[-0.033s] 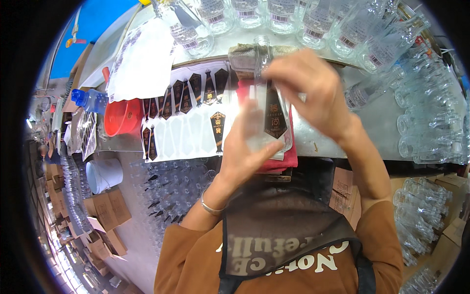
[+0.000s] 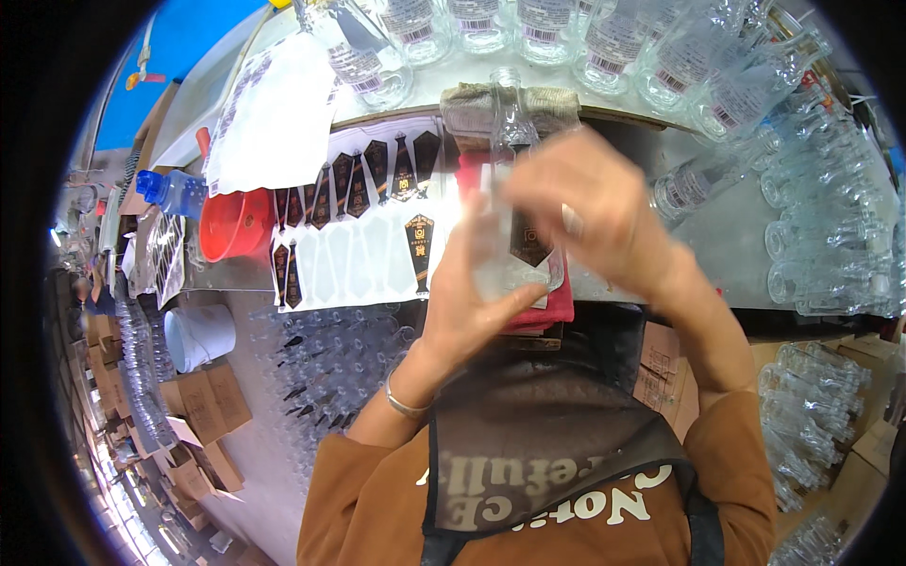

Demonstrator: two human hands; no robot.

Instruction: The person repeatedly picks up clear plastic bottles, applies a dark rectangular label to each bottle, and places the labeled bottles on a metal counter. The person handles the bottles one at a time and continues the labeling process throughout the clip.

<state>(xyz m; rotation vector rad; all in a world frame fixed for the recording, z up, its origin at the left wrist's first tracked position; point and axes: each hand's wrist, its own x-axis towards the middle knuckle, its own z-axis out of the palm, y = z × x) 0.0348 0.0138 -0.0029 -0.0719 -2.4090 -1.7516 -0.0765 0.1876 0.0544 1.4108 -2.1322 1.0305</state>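
A clear glass bottle (image 2: 512,130) lies in front of me, its neck pointing away and resting on a folded cloth pad (image 2: 555,106). On its upper side is a black tie-shaped label (image 2: 530,243) with orange print. My left hand (image 2: 462,288) grips the bottle's left side, with the thumb across it near the base. Above the label's upper part, my right hand (image 2: 590,203) is bent at the fingers and smeared by motion. Its fingertips seem to touch the label, but I cannot tell whether they pinch anything. Red cloth (image 2: 559,309) shows under the bottle.
Left of the bottle lies a label sheet (image 2: 363,259), partly under white paper (image 2: 274,118). A red tub (image 2: 238,226) and a blue-capped bottle (image 2: 175,191) stand further left. Labelled bottles (image 2: 543,33) line the far side. One bottle (image 2: 684,189) lies at right, beside many stacked bottles (image 2: 816,208).
My right hand has moved toward me along the bottle, from near its neck down over the label, covering the label's upper part. My left hand and the bottle have hardly shifted.
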